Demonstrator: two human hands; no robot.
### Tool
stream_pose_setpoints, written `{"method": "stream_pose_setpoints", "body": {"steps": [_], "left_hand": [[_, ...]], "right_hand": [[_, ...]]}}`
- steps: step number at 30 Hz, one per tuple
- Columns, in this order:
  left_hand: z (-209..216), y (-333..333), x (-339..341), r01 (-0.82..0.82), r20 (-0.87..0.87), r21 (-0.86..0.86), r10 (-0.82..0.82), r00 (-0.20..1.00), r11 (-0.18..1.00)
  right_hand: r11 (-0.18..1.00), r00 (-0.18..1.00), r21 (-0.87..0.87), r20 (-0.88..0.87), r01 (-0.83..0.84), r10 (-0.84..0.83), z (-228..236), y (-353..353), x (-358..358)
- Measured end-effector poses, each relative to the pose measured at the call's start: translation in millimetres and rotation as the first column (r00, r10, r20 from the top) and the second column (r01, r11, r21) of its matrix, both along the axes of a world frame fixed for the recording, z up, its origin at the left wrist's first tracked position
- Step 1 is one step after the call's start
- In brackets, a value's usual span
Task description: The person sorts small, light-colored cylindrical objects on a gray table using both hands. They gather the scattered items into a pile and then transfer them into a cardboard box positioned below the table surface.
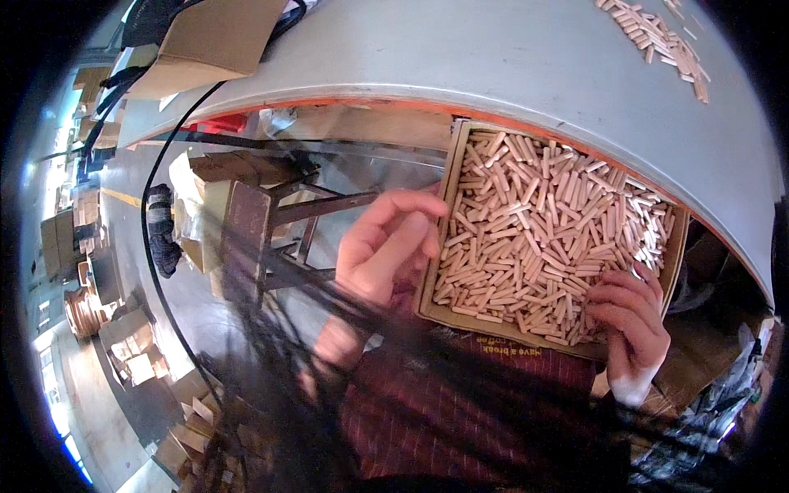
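Note:
A shallow cardboard box (429, 287) full of short, pale wooden dowels (534, 222) sits before me, its far side against the bench edge. Beside its left wall is my left hand (386, 246), closed, with the thumb pressed to the curled fingers. Anything inside that grip is hidden. My right hand (629, 316) reaches over the near right corner, its bent fingers among the dowels. Its fingertips are partly hidden, so what they pinch is unclear. Dark blurred strands cross in front of my left forearm.
On the grey bench (460, 57) lies a loose group of dowels (657, 37) at the far right. An open carton (209, 41) stands at its far left. A dark stool (255, 222), a hanging black cable (148, 197) and several cartons occupy the left. Clear plastic (723, 394) lies at right.

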State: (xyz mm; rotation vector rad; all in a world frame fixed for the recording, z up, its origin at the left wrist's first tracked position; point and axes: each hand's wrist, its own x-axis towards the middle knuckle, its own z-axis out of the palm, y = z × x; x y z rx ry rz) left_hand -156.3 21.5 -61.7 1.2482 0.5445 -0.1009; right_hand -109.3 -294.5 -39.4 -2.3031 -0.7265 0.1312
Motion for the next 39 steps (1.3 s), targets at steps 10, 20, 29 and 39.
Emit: {"method": "stream_pose_setpoints", "body": {"steps": [10,20,29,39], "left_hand": [[-11.2,5.8,1.0,-0.071,0.192,-0.236,0.118,0.974,0.969],[5.1,-6.2,-3.3,0.100,0.110,-0.321,-0.068,0.992,0.942],[7.2,-8.4,2.9,0.016,0.102,-0.240,0.009,0.995,0.971],[11.9,-15.9,-6.4,0.417,0.118,0.469,-0.523,0.844,0.779]], "right_hand": [[0.926,0.935,0.148,-0.116,0.349,-0.334,7.5,10.8,0.1],[0.987,0.985,0.076,-0.111,0.142,-0.133,-3.4,12.9,2.8],[0.996,0.999,-0.085,0.014,-0.039,0.041,-6.5,49.2,15.1],[0.996,0.995,0.006,0.019,-0.093,0.093,-12.2,37.0,19.1]]}}
